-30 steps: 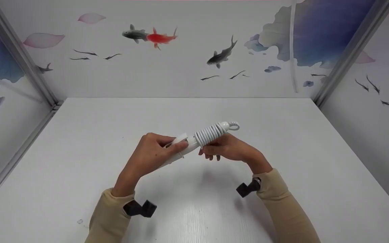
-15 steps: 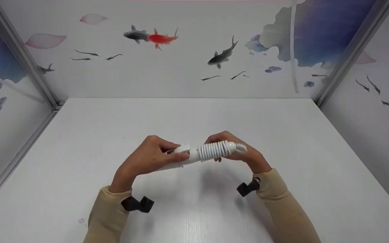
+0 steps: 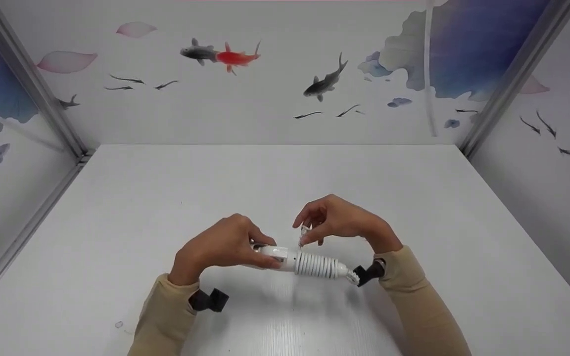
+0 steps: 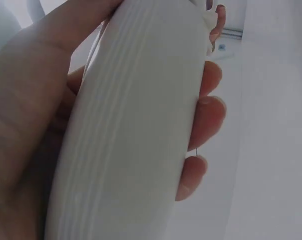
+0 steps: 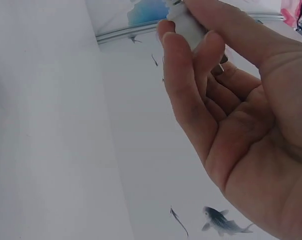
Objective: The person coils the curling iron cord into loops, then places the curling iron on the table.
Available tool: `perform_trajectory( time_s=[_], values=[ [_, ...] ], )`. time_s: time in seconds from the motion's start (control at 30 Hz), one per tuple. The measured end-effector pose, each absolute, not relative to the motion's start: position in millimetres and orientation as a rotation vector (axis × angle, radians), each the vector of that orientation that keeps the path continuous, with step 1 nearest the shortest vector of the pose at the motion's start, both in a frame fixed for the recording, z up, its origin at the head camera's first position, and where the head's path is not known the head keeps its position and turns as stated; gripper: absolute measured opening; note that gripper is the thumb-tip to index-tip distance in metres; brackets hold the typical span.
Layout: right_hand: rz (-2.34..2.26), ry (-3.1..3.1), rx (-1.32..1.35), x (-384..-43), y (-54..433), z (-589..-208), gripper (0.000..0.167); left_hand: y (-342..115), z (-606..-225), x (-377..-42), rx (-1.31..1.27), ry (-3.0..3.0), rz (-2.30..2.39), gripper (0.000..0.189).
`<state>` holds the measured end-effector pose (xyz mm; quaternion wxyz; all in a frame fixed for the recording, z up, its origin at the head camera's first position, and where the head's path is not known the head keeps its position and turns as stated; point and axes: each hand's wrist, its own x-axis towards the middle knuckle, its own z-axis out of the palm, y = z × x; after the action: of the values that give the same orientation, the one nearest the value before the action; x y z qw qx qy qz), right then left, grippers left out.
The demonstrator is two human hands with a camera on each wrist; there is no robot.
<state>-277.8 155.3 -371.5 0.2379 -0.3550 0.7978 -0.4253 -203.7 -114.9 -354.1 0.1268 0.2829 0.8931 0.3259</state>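
My left hand [image 3: 228, 242] grips a white, rod-shaped corded appliance [image 3: 289, 259] above the table; its kind is unclear. In the left wrist view, the smooth body [image 4: 135, 120] with lengthwise ridges lies across the palm, fingers curled round it. The white cord [image 3: 317, 265] is wound in tight coils round the right end, and a short loop of cord leaves that tip. Above the coils, my right hand [image 3: 347, 220] pinches the white plug [image 5: 188, 30] on the cord's free end. A metal prong shows between the fingers in the right wrist view; the rest of the plug is hidden.
A white table [image 3: 141, 188] lies beneath both hands. White panels [image 3: 275, 99] printed with fish and leaves enclose its back and sides, with metal posts [image 3: 42, 84] at the corners. A small clear scrap [image 3: 118, 325] lies near the left forearm.
The appliance has come down and its coiled end has swung from up-right to slightly down-right. My right hand has gone from beside the coils to above them, now holding the plug.
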Motion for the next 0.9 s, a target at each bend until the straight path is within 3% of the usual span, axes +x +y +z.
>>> perform_trajectory(
  time_s=[0.37, 0.67, 0.9],
  values=[
    [-1.076, 2.331, -0.891, -272.6, 148.8, -366.7, 0.025, -109.4, -369.6, -209.9, 0.803, 2.760, 0.733, 0.030],
    [-1.090, 2.600, -0.803, -267.0, 130.4, -377.6, 0.029, -101.1, -392.3, -221.3, 0.493, 2.779, 0.821, 0.039],
    [-1.196, 2.645, -0.656, -272.9, 119.3, -391.0, 0.030, -103.0, -403.0, -230.3, 0.438, 2.781, 0.847, 0.036]
  ],
)
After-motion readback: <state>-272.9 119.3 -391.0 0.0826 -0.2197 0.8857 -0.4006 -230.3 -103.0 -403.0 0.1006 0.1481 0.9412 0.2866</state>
